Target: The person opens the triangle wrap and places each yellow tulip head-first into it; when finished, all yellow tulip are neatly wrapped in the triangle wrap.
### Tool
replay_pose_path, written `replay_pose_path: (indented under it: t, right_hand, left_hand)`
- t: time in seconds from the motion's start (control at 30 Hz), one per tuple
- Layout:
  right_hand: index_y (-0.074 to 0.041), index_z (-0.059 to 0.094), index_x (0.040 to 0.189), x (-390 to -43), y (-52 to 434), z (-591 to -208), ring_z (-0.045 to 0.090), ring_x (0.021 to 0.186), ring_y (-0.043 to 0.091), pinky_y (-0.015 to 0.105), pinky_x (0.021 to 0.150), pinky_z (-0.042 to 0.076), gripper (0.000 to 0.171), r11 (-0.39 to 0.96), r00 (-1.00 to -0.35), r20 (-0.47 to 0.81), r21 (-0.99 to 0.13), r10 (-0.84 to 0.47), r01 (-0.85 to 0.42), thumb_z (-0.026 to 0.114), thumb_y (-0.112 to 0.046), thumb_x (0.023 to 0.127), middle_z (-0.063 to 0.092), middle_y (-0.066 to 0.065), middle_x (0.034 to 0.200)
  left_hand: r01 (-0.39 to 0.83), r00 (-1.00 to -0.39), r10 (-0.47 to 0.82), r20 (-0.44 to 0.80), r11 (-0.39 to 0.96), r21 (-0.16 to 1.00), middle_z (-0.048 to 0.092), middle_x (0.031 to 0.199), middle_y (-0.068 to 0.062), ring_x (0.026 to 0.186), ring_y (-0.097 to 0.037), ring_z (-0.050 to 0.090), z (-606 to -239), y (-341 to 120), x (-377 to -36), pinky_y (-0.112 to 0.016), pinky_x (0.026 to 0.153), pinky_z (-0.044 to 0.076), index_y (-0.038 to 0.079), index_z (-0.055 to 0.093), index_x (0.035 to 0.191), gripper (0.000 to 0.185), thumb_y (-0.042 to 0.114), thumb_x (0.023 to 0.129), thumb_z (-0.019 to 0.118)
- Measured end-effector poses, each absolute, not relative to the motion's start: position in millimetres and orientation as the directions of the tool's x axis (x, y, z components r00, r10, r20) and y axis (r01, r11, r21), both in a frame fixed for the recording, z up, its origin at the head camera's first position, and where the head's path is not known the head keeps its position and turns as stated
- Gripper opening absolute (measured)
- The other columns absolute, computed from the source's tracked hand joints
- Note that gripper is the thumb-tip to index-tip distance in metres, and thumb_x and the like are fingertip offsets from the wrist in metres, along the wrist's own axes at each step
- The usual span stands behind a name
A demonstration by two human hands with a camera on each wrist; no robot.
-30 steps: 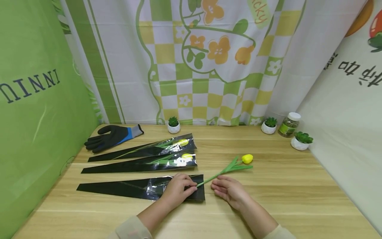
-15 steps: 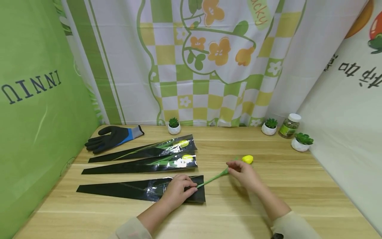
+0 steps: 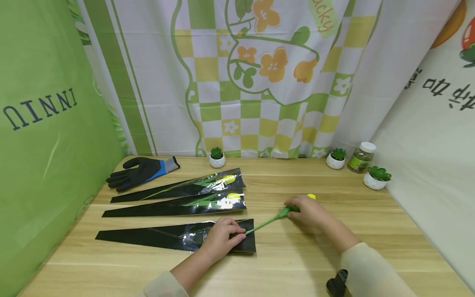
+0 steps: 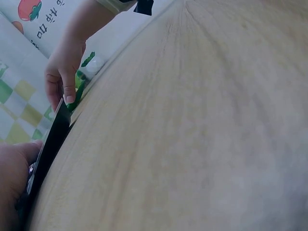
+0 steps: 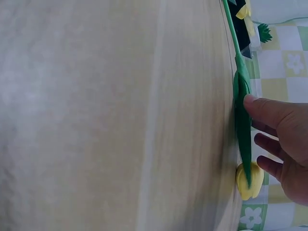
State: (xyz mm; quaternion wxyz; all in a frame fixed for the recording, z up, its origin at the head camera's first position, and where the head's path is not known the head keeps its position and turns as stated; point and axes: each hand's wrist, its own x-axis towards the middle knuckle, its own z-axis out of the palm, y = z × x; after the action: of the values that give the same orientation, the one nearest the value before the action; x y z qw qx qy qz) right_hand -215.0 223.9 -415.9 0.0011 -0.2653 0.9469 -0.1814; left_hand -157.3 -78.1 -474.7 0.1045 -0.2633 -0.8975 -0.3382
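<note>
Lying between both hands (image 3: pixel 222 237) (image 3: pixel 309 209) — tulip (image 5: pixel 243 120).

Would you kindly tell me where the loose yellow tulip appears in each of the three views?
Head: the yellow tulip lies right of centre, bloom peeking past the right hand.
Left wrist: only its green leaves show, upper left, under the right hand's fingers.
Right wrist: along the right edge, bloom near the bottom.
Shared landmark: the black sleeve, where the stem ends.
</note>
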Motion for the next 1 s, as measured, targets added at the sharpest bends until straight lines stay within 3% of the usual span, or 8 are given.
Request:
replay_pose_path:
  t: [0.4,0.73,1.0]
  right_hand:
    - [-0.008,0.075,0.103,-215.5,226.1,-417.0,0.063,0.093,0.026,0.043,0.085,0.052,0.024,0.777,-0.813,0.096,-0.247,-0.574,-0.578,0.078,-0.016,0.081,0.068,0.005,0.097]
    - [-0.013,0.075,0.097,-202.7,219.1,-418.9,0.063,0.096,0.025,0.044,0.087,0.052,0.016,0.769,-0.791,0.131,-0.186,-0.598,-0.612,0.077,-0.020,0.083,0.069,0.001,0.097]
    - [-0.013,0.075,0.094,-195.0,210.3,-421.5,0.063,0.092,0.022,0.041,0.085,0.053,0.015,0.739,-0.765,0.177,-0.197,-0.620,-0.644,0.079,-0.020,0.080,0.071,-0.001,0.093]
  left_hand:
    - [0.526,-0.851,0.398,0.344,0.639,0.561,0.069,0.097,0.004,0.097,-0.014,0.061,-472.3,-78.5,-155.6,-0.031,0.087,0.052,0.016,0.079,0.098,0.015,0.025,0.088,0.073]
    - [0.545,-0.838,0.392,0.381,0.635,0.547,0.068,0.094,0.004,0.093,-0.015,0.061,-473.2,-78.7,-155.8,-0.031,0.082,0.052,0.015,0.079,0.098,0.014,0.023,0.088,0.073]
    - [0.553,-0.831,0.392,0.394,0.653,0.518,0.067,0.094,0.005,0.091,-0.014,0.060,-471.1,-78.5,-156.2,-0.029,0.081,0.052,0.016,0.079,0.097,0.013,0.023,0.088,0.073]
